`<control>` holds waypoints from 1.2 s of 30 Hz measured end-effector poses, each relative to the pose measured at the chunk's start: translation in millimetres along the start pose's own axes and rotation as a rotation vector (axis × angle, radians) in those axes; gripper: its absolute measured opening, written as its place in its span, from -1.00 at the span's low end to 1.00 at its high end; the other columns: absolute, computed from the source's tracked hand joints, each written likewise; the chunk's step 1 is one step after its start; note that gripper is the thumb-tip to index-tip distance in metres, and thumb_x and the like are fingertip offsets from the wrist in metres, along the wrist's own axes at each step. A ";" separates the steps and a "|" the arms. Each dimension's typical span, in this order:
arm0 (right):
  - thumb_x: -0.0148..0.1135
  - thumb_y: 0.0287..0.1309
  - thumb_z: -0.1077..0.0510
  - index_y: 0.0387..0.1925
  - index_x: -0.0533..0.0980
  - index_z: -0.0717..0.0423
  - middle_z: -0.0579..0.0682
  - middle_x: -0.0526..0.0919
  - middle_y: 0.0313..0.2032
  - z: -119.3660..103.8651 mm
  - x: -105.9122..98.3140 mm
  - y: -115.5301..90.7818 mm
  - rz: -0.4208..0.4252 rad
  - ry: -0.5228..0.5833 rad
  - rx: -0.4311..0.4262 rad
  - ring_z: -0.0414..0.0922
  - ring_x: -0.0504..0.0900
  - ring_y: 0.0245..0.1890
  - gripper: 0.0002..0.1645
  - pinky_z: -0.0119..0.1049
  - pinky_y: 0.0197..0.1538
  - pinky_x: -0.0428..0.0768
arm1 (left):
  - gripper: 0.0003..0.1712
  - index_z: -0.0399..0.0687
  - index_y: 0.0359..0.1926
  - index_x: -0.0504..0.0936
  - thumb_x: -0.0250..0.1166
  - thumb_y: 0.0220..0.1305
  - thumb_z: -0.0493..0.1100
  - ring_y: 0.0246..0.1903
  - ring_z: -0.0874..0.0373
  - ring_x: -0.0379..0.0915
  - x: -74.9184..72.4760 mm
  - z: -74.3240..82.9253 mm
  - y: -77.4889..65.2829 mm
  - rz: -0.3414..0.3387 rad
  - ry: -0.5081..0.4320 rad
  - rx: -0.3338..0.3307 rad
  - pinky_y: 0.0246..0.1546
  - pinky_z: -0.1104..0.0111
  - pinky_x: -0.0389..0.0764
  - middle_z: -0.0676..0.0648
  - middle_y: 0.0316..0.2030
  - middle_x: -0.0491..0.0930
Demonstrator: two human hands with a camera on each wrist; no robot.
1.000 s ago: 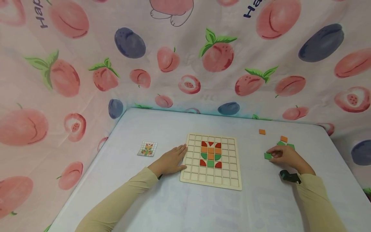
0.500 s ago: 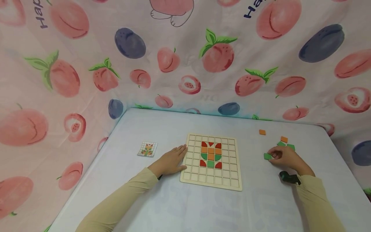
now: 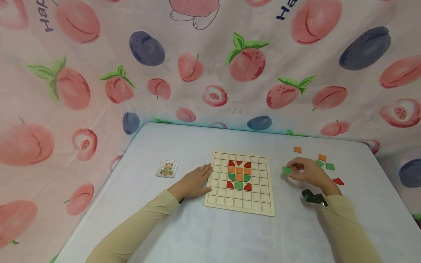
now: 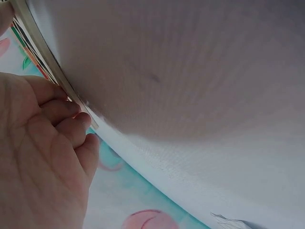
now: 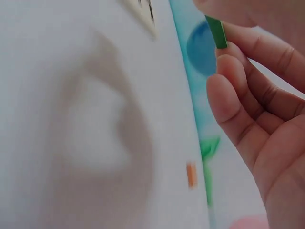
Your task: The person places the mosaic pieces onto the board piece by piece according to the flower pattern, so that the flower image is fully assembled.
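1 pinched tile [image 3: 287,170], gridded wooden board [image 3: 238,203]

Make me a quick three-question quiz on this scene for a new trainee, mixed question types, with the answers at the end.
1. What does the right grip hold?
A. a red tile
B. a green tile
C. an orange tile
2. True or false: the card lies to the left of the board, apart from it.
3. How many orange tiles can you see lying off the board?

Key: 1. B. 2. True. 3. Two.
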State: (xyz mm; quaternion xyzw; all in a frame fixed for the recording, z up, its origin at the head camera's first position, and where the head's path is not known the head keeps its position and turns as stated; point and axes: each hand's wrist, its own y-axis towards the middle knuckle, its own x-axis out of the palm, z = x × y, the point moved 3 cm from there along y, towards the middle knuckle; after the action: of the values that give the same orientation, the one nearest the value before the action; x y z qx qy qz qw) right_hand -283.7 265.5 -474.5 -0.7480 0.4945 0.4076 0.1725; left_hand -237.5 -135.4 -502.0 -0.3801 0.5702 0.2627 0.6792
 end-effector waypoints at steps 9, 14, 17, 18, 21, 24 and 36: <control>0.46 -0.13 0.28 -0.28 0.60 0.13 -0.09 0.56 -0.38 -39.4 30.2 17.9 -0.090 0.112 -0.060 -0.26 0.44 -0.41 -0.71 -0.44 -0.32 0.52 | -0.07 -0.22 0.46 -0.06 -0.01 0.34 0.27 0.46 0.02 -0.13 -0.1 -0.1 0.2 0.003 0.002 0.000 0.45 0.22 0.06 -0.16 0.47 -0.09; 0.47 -0.14 0.26 -0.28 0.61 0.11 -0.09 0.58 -0.38 -57.5 49.2 25.1 -0.143 0.160 -0.096 -0.17 0.49 -0.40 -0.70 -0.39 -0.32 0.54 | -0.07 -0.22 0.46 -0.06 -0.01 0.34 0.27 0.46 0.03 -0.13 -0.2 0.0 0.6 0.007 0.003 0.000 0.45 0.22 0.06 -0.16 0.47 -0.08; 0.47 -0.13 0.24 -0.28 0.62 0.12 -0.05 0.60 -0.37 -65.7 60.9 27.9 -0.178 0.186 -0.120 -0.14 0.50 -0.40 -0.71 -0.36 -0.32 0.56 | -0.07 -0.22 0.46 -0.06 -0.01 0.34 0.27 0.47 0.03 -0.13 -0.3 0.1 0.6 0.005 -0.003 -0.001 0.46 0.22 0.05 -0.16 0.47 -0.08; 0.47 -0.13 0.23 -0.28 0.62 0.12 -0.04 0.61 -0.36 -68.4 64.8 28.5 -0.189 0.191 -0.127 -0.14 0.50 -0.39 -0.72 -0.36 -0.32 0.56 | -0.07 -0.22 0.46 -0.07 -0.01 0.34 0.27 0.47 0.03 -0.13 -0.3 0.1 0.5 0.003 -0.004 -0.002 0.46 0.22 0.05 -0.16 0.47 -0.09; 0.46 -0.10 0.20 -0.29 0.63 0.11 -0.04 0.61 -0.35 -75.9 76.1 29.5 -0.218 0.196 -0.138 -0.18 0.51 -0.39 -0.74 -0.37 -0.31 0.57 | -0.07 -0.22 0.46 -0.07 -0.02 0.34 0.28 0.47 0.03 -0.14 0.1 0.0 0.5 -0.002 -0.005 -0.003 0.46 0.23 0.04 -0.16 0.48 -0.10; 0.46 -0.09 0.19 -0.30 0.63 0.10 -0.05 0.61 -0.36 -83.6 85.8 29.8 -0.240 0.204 -0.153 -0.22 0.52 -0.39 -0.76 -0.41 -0.30 0.59 | -0.07 -0.22 0.46 -0.08 -0.02 0.34 0.27 0.47 0.04 -0.15 0.9 -0.3 0.4 -0.005 -0.001 -0.002 0.46 0.23 0.04 -0.15 0.48 -0.10; 0.48 -0.13 0.18 -0.31 0.64 0.11 -0.10 0.60 -0.39 -103.2 109.2 29.7 -0.347 0.152 -0.133 -0.32 0.48 -0.41 -0.74 -0.48 -0.32 0.56 | -0.07 -0.21 0.46 -0.07 -0.02 0.34 0.28 0.47 0.04 -0.14 1.4 -0.8 0.4 0.000 -0.002 -0.001 0.46 0.23 0.04 -0.15 0.48 -0.10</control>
State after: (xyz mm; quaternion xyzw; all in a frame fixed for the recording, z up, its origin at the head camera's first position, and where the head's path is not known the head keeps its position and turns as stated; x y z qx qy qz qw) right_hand -245.0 118.5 -492.6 -0.8604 0.3417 0.3461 0.1525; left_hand -238.0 -136.0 -503.4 -0.3805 0.5694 0.2632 0.6795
